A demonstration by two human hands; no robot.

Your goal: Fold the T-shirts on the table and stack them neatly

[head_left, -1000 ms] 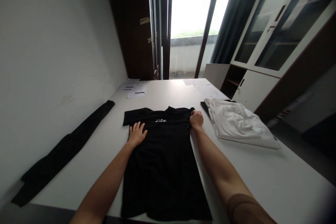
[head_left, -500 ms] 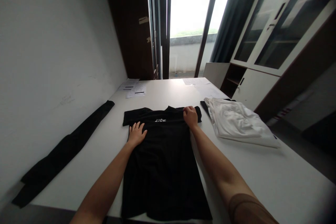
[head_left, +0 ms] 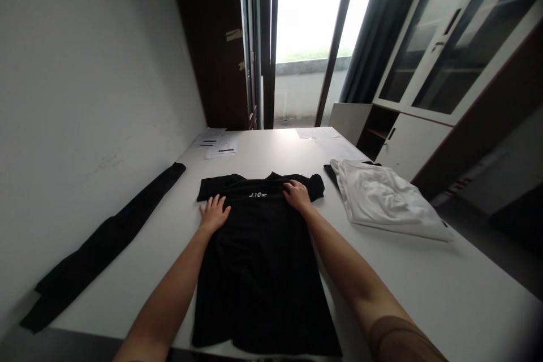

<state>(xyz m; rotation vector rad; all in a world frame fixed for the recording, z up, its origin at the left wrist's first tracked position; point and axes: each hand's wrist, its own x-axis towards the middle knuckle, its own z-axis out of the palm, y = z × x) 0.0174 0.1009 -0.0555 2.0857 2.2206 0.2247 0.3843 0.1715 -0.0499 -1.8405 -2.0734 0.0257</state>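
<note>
A black T-shirt lies spread out on the white table, its collar and sleeves at the far end and its hem near the table's front edge. Small white lettering shows across its upper part. My left hand rests flat on the shirt's left side just below the sleeve, fingers spread. On the upper right, my right hand lies on the cloth with its fingers stretched toward the lettering and covering part of it. Neither hand is lifting any fabric.
Folded white clothing lies to the right on top of something black. A long black garment stretches along the wall at left. Paper sheets are at the table's far end. Glass-door cabinets stand at right.
My right hand has slid left from the right sleeve toward the lettering, and its fingers have straightened. My left hand has shifted slightly left. The shirt has barely moved.
</note>
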